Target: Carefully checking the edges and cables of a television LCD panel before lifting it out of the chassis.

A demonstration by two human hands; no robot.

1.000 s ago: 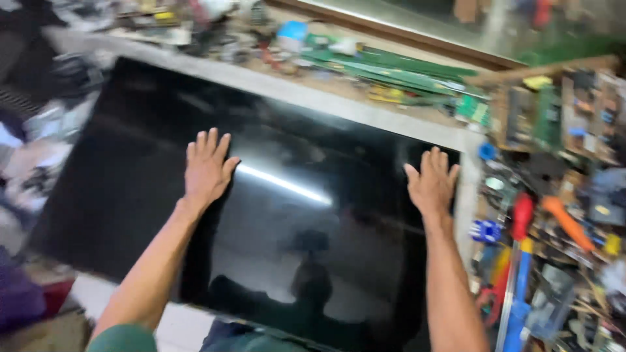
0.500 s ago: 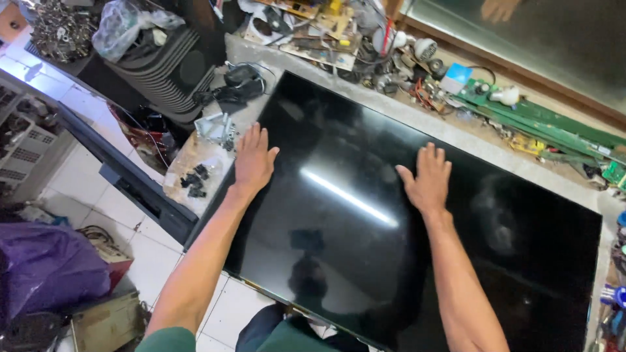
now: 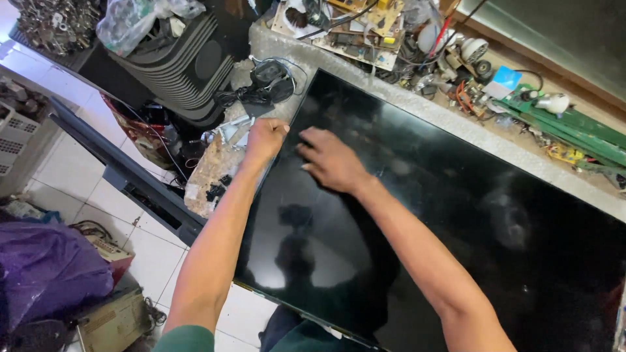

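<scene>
Head view: a large black screen panel (image 3: pixel 456 215) lies flat on the stone workbench (image 3: pixel 417 107), its glossy face up. The left hand (image 3: pixel 264 138) curls over the panel's left edge near the top corner (fingertips hidden). The right hand (image 3: pixel 332 160) rests palm-down on the glass just beside it, fingers loosely spread. Circuit boards (image 3: pixel 355 26) clutter the bench behind.

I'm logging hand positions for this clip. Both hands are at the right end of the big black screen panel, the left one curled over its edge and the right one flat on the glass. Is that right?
Not quite: the head view shows both hands at the left end of the black screen panel, near its far corner. The rest holds: the left hand is curled over the edge and the right hand lies flat on the glass.
</scene>
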